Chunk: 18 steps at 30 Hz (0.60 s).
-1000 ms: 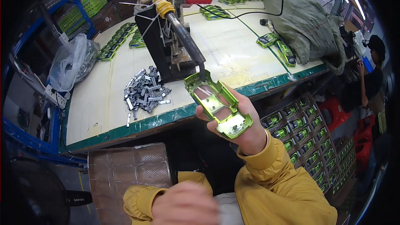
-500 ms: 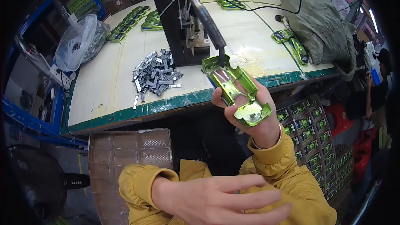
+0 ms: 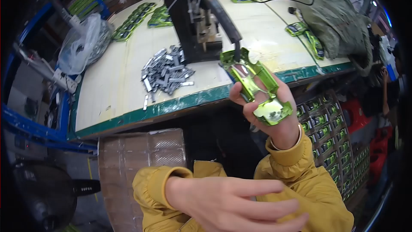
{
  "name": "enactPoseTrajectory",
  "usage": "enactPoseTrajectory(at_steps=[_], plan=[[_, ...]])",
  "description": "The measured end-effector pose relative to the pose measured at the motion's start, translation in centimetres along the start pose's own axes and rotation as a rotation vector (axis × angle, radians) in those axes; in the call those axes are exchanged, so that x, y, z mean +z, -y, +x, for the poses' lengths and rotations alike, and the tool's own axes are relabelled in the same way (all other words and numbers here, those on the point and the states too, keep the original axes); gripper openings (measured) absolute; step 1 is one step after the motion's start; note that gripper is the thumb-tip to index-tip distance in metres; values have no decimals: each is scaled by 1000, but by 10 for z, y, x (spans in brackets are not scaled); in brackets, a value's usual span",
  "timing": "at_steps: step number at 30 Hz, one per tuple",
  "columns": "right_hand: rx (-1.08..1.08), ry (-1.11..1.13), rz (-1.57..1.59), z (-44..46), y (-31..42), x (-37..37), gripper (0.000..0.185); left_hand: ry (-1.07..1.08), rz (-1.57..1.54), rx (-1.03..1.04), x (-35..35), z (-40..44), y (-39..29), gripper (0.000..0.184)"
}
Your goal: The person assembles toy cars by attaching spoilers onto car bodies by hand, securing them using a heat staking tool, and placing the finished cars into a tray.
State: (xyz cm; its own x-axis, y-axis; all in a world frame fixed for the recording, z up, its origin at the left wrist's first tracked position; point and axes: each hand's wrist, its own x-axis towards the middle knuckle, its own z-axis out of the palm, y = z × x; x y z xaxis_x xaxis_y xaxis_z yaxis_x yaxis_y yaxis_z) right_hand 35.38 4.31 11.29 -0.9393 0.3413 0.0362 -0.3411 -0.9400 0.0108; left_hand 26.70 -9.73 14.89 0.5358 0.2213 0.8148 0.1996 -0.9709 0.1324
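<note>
My right hand [image 3: 285, 103] is closed around a shiny lime-green toy car body shell [image 3: 262, 83], its hollow inside facing up. Fingertips curl over the shell's left side. The upper end of the shell lies at the tip of a black tube [image 3: 225, 19] hanging from a bench machine [image 3: 180, 25]; whether they touch I cannot tell. Low in front of me, my left hand [image 3: 231, 199] is palm down, empty, with its fingers apart and pointing right. A pile of small grey and silver metal-looking pieces [image 3: 167, 71] lies left of the machine on the table.
The cream table [image 3: 111, 86] has a green taped front edge. Rows of green car shells [image 3: 133, 21] lie at the back left. A clear plastic bag [image 3: 86, 45] stands left, a grey-green sack [image 3: 330, 17] right. Below are an empty-celled brown tray [image 3: 141, 154] and a filled tray [image 3: 328, 141].
The camera view has shifted, so the table, machine and both hands appear slightly farther right. My grip on the car shell and my left hand's spread fingers look the same.
</note>
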Motion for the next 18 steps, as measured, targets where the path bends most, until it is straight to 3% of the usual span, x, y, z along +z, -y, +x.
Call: enactPoseTrajectory(at_steps=[4,5,9,12,14,15,18], plan=[[-52,-14,-51,2,-2,-1,35,-206,99,-80,-12,-15,-4,17],[-61,-6,-50,2,-3,-2,35,-124,107,-77,-31,-31,-4,15],[-27,-20,-47,3,-2,-3,34,-539,431,-292,-48,-65,10,12],[-25,-5,-59,3,-2,-4,34,-589,474,-411,-64,-90,23,14],[-27,-7,-74,3,-2,-3,34,-667,502,-749,-67,-105,33,14],[-27,-8,-66,3,-2,-4,34,-668,503,-746,-68,-112,38,14],[-23,-5,-42,3,-2,-2,33,-578,680,-1058,-72,-133,59,8]])
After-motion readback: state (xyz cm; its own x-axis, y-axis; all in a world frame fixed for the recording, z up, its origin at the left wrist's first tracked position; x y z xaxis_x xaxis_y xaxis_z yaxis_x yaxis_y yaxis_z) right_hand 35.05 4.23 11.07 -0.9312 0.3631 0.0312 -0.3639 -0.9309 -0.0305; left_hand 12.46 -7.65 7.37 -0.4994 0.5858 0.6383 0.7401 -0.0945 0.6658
